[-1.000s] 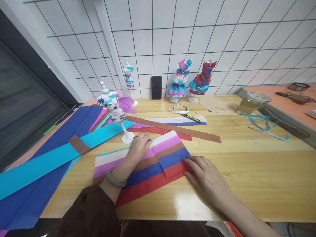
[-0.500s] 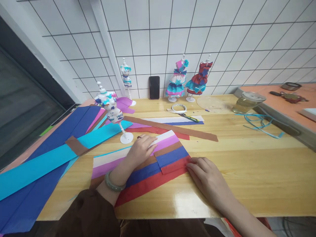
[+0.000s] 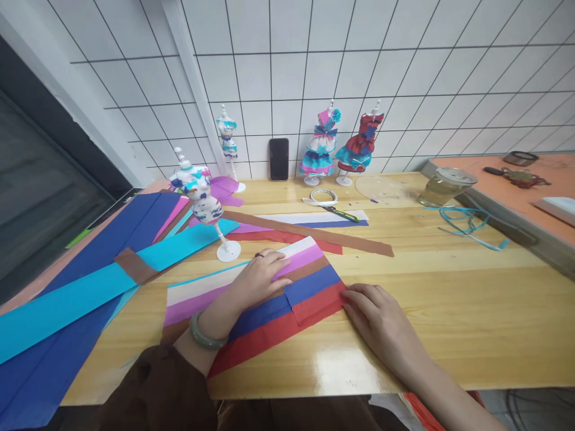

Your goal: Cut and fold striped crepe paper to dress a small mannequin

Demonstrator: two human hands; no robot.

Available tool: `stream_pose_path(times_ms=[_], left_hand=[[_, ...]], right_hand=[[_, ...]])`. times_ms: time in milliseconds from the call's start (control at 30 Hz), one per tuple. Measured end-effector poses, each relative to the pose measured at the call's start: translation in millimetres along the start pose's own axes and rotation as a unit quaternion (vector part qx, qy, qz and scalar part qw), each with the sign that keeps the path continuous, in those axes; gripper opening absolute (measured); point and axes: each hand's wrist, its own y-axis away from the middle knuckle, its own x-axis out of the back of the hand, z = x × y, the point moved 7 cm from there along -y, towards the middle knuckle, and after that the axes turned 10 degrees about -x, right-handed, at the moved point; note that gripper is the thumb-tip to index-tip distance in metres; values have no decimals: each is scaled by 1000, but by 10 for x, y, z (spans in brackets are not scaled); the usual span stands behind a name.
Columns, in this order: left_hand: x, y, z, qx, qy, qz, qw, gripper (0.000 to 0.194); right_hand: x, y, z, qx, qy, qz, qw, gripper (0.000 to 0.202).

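A sheet of striped crepe paper (image 3: 265, 308) lies on the table before me, in white, purple, brown, blue and red bands. Its right part is folded over, with the flap's edge running beside my left fingers. My left hand (image 3: 258, 275) rests flat on it with fingers stretched out. At the paper's right corner, my right hand (image 3: 375, 314) has its fingers together and pinches the red edge. Just beyond my left hand stands a small white mannequin (image 3: 204, 200) with coloured scraps on it.
Blue paper (image 3: 76, 287) and a turquoise strip (image 3: 58, 302) spread over the left side. Loose strips, a cutter (image 3: 344, 214), a tape roll (image 3: 324, 196), a phone (image 3: 279, 159) and dressed mannequins (image 3: 320, 146) lie or stand farther back. A lidded cup (image 3: 447, 185) stands right, near turquoise ribbon (image 3: 467, 224).
My left hand has shifted slightly down the folded flap, its fingers spreading flatter over the bands. My right hand stays at the paper's right corner. The view has moved slightly.
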Motion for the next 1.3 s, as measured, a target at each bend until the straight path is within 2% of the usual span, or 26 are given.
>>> stream_pose_path(times_ms=[267,367,467,567,633,733,833,1033,1200,1300], left_hand=[[6,7,-5,-4,-5,7,1000,39],[7,5,4,-4,-7,4,1000,38],[13,4,22,-6,-2,4,1000,40],[8,11,32,-6,5,2,1000,47],[-2,22,30,-4,6,-3,1000,52],[-20,43,19,2,7,-10,1000,58],[-27,56,15,4,11,-12,1000,60],[-31,54,21,4,2,-28,1000,60],[-37,60,27,3,-7,-39,999,61],[-42,66,22,8,-6,-37,999,62]], right_hand=[[38,5,-25,-7,-25,-25,999,22],[136,-127,-2,1,-76,-74,994,23],[195,-387,-19,15,-127,-109,986,28],[58,-667,-111,36,-98,-112,988,41],[-146,-782,-233,82,-60,-123,987,52],[-450,-850,-332,121,-12,-140,983,60],[-613,-863,-284,102,23,-144,984,62],[-637,-896,-132,44,60,-126,989,61],[-619,-899,-133,31,61,-125,990,65],[-593,-876,-182,49,55,-115,991,65]])
